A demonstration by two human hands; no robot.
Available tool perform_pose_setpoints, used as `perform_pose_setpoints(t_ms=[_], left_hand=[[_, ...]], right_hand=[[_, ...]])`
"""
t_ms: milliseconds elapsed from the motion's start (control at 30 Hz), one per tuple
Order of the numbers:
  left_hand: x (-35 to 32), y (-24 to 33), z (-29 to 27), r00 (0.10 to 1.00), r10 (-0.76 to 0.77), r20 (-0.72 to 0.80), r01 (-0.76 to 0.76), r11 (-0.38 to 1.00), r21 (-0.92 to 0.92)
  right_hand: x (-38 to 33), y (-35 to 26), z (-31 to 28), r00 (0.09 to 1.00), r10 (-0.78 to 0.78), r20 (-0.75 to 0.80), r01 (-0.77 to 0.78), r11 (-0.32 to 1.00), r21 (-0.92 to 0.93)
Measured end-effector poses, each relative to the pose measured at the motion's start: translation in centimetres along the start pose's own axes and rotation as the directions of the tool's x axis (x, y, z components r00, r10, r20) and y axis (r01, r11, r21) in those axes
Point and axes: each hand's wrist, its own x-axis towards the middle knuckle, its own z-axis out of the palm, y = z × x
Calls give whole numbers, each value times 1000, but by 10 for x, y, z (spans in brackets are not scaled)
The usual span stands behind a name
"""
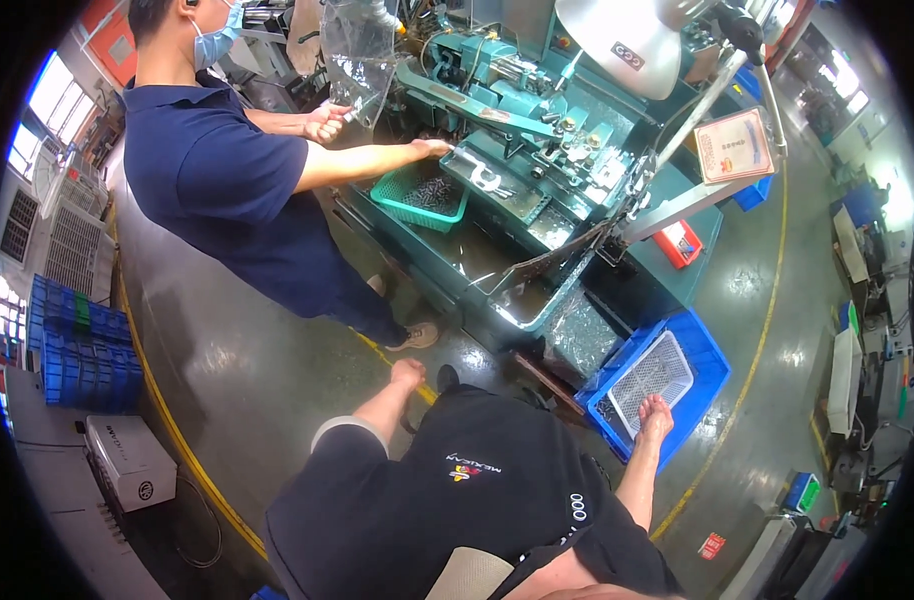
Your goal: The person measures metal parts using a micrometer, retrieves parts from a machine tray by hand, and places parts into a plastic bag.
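Looking straight down here. My right hand [655, 418] is on the near edge of the white mesh tray [653, 373] that sits inside the blue crate [699, 352] on the floor, right by the foot of the green machine [537, 130]. Fingers look spread and flat on the mesh rim; I can't tell if they're actually curled around it or just resting. My left hand [408, 374] hangs loose out in front, half curled, holding nothing, above the grey floor near the yellow line [177, 430].

A co-worker in a dark blue shirt stands at the machine with one hand near a green basket [420, 196] full of small metal parts and the other hand up by a clear plastic bag [357, 55].

What could go sideways, I reckon: that mesh tray is only gripped, if at all, from one edge, so a one-handed lift could tip it and dump whatever's in it into the crate. The floor looks shiny, maybe oily, so footing while leaning over is dodgy too.
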Motion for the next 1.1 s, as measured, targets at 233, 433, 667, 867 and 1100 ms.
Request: perform_pose_setpoints(t_ms=[233, 433, 667, 867, 1100], left_hand=[[4, -5, 0, 1000, 18, -16, -17, 999, 39], [5, -11, -4, 998, 58, 37, -63, 982, 177], [-15, 27, -9, 904, 402, 142, -377, 909, -176], [-115, 159, 2, 673, 628, 391, -422, 760, -494], [-225, 261, 25, 518, 739, 430, -488, 669, -561]], right_hand=[[-18, -2, 9, 1000, -7, -23, 7, 1000, -9], [-23, -7, 18, 1000, 8, -29, -9, 1000, -14], [-27, -15, 25, 1000, 7, 23, -7, 1000, -27], [-73, -48, 77, 923, -201, 328, 270, 945, -183], [-192, -106, 152, 588, -117, 801, 303, 949, -83]])
